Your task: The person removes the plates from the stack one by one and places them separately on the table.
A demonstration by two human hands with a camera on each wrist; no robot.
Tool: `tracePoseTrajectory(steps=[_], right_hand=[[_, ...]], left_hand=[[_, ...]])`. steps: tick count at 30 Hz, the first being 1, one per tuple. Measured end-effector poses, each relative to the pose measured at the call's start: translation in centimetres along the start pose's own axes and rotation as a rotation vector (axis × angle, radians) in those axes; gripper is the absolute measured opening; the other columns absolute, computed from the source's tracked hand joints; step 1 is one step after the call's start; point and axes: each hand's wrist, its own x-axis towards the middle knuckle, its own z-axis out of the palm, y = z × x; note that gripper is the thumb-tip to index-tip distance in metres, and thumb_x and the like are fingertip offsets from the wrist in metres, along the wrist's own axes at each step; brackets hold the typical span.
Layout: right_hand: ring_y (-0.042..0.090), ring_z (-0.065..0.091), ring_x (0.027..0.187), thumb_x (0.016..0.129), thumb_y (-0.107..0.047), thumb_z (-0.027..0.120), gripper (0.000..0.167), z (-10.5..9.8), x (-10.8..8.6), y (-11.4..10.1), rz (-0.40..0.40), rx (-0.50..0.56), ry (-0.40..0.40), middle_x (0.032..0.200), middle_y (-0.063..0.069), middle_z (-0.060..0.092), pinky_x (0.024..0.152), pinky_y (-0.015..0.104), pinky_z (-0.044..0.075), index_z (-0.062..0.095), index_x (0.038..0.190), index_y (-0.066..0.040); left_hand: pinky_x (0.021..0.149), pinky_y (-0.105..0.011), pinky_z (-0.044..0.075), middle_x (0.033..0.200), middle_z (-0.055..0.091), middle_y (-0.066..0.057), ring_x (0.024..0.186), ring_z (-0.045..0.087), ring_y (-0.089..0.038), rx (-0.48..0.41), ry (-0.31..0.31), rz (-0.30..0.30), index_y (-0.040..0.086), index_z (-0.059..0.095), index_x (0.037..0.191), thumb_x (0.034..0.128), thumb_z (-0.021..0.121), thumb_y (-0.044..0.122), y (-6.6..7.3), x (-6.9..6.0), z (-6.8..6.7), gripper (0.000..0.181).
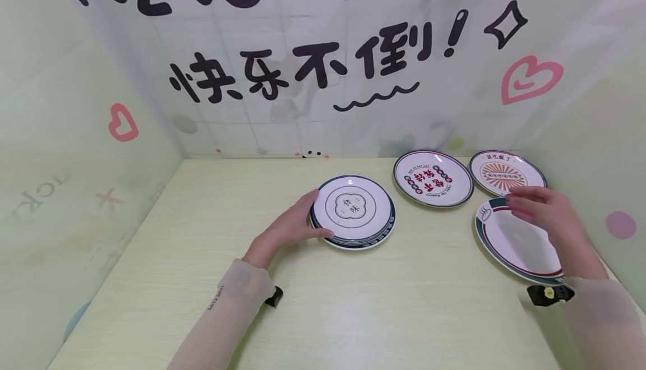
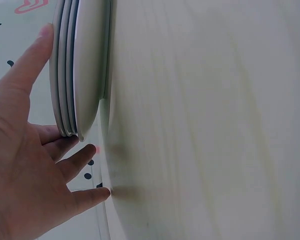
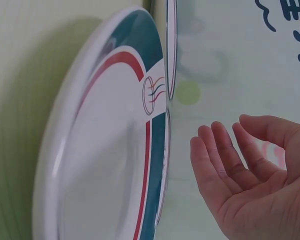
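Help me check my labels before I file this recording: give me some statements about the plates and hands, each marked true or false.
1. The left hand touches the plate stack. True.
2. The stack is a single plate. False: several rims show one above another.
3. The red-lettered plate lies right of the stack in the head view. True.
4. The sunburst plate lies farther back than the green-and-red-rimmed plate. True.
5. Both hands grip plates. False: the right hand holds nothing.
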Motion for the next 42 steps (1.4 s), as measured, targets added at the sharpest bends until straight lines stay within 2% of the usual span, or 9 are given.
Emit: tracePoseTrajectory(steps=[4,10,17,23,28,32,38,42], right_hand=[[-0.008,0.067,0.077,0.098,-0.019,0.063,0.013,1.0,0.3,-0.4,-0.027,0.012,-0.005,0.084,-0.030,0.067,0.070,0.010,0.058,0.060,0.109,-0.024],[-0.010,0.066,0.079,0.100,-0.019,0.060,0.013,2.4,0.9,-0.8,-0.073,-0.020,-0.036,0.087,-0.032,0.065,0.072,0.009,0.057,0.059,0.111,-0.027],[-0.011,0.064,0.083,0.101,-0.019,0.058,0.027,4.2,1.5,-1.5,-0.131,-0.066,-0.069,0.088,-0.031,0.064,0.075,0.010,0.058,0.057,0.124,-0.004],[-0.010,0.065,0.085,0.100,-0.019,0.060,0.029,5.8,1.8,-2.2,-0.154,-0.057,-0.093,0.090,-0.029,0.064,0.077,0.012,0.058,0.056,0.124,-0.002],[-0.010,0.066,0.085,0.100,-0.016,0.059,0.043,7.2,2.0,-2.8,-0.154,-0.021,-0.112,0.091,-0.028,0.065,0.078,0.013,0.059,0.048,0.132,0.010],[-0.009,0.066,0.086,0.100,-0.014,0.060,0.045,8.2,2.4,-3.1,-0.138,-0.007,-0.130,0.091,-0.026,0.066,0.080,0.014,0.059,0.047,0.135,0.010],[-0.008,0.067,0.086,0.098,-0.011,0.062,0.025,9.4,2.7,-3.7,-0.124,0.062,-0.169,0.090,-0.024,0.069,0.079,0.014,0.059,0.058,0.122,-0.003],[-0.006,0.069,0.085,0.098,-0.007,0.061,0.027,10.2,2.8,-4.0,-0.134,0.105,-0.206,0.089,-0.022,0.071,0.078,0.014,0.060,0.057,0.123,0.002]], left_hand=[[0.128,-0.045,0.022,0.168,0.017,-0.008,0.156,0.018,-0.027,-0.005,0.002,0.003,0.012,0.011,0.161,0.0796,0.080,0.051,0.0,0.0,0.0,0.114],[0.128,-0.045,0.021,0.168,0.017,-0.008,0.156,0.018,-0.027,-0.010,0.002,0.011,0.012,0.011,0.161,0.0793,0.080,0.051,0.1,-0.1,-0.1,0.114],[0.128,-0.045,0.022,0.168,0.017,-0.007,0.156,0.018,-0.026,-0.008,0.005,0.008,0.013,0.011,0.161,0.0786,0.081,0.052,0.2,-0.2,0.0,0.115],[0.128,-0.044,0.022,0.168,0.017,-0.007,0.156,0.018,-0.026,-0.010,0.002,0.007,0.013,0.011,0.161,0.0787,0.080,0.053,0.2,-0.1,0.0,0.115],[0.128,-0.044,0.021,0.168,0.017,-0.007,0.156,0.018,-0.026,-0.006,-0.006,0.003,0.012,0.011,0.161,0.0789,0.080,0.053,0.2,-0.1,-0.1,0.115],[0.128,-0.043,0.021,0.168,0.016,-0.006,0.156,0.018,-0.026,-0.003,-0.006,0.000,0.012,0.011,0.161,0.0789,0.080,0.053,0.2,-0.1,-0.1,0.115],[0.128,-0.044,0.022,0.169,0.016,-0.007,0.156,0.018,-0.026,0.002,-0.005,-0.003,0.012,0.011,0.161,0.0790,0.080,0.052,0.3,-0.1,-0.1,0.115],[0.128,-0.044,0.022,0.168,0.016,-0.007,0.156,0.017,-0.026,0.005,-0.003,-0.006,0.012,0.011,0.161,0.0791,0.080,0.052,0.3,-0.1,0.0,0.115]])
